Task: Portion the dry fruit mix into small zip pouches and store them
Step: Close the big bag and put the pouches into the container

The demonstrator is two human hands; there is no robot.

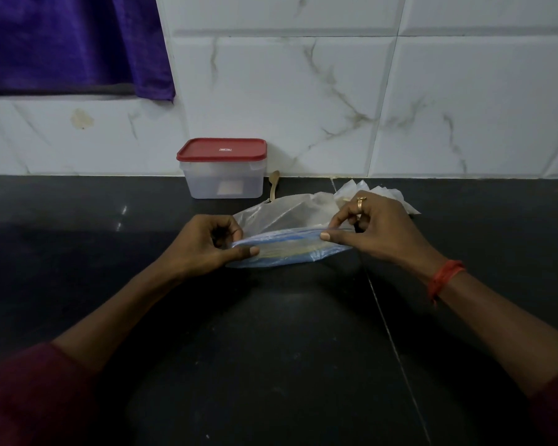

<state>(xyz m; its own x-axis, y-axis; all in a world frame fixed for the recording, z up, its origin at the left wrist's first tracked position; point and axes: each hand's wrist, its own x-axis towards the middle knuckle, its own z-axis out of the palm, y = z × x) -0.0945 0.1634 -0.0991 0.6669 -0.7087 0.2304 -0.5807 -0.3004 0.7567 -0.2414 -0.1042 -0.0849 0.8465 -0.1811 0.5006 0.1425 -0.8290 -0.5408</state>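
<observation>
A small zip pouch (287, 249) with blue stripes lies across the middle of the black counter. My left hand (207, 243) pinches its left end between thumb and curled fingers. My right hand (371, 225), wearing a ring, pinches the top edge at its right end. Directly behind the pouch sits a larger clear plastic bag (287, 212) with dark contents, partly hidden by the pouch and my hands. A clear storage box with a red lid (223, 169) stands closed against the wall.
A spoon (274, 185) leans by the wall, right of the box. Loose clear pouches (384, 194) lie behind my right hand. A purple curtain (71, 43) hangs at the upper left. White marble tiles back the black counter (271, 349).
</observation>
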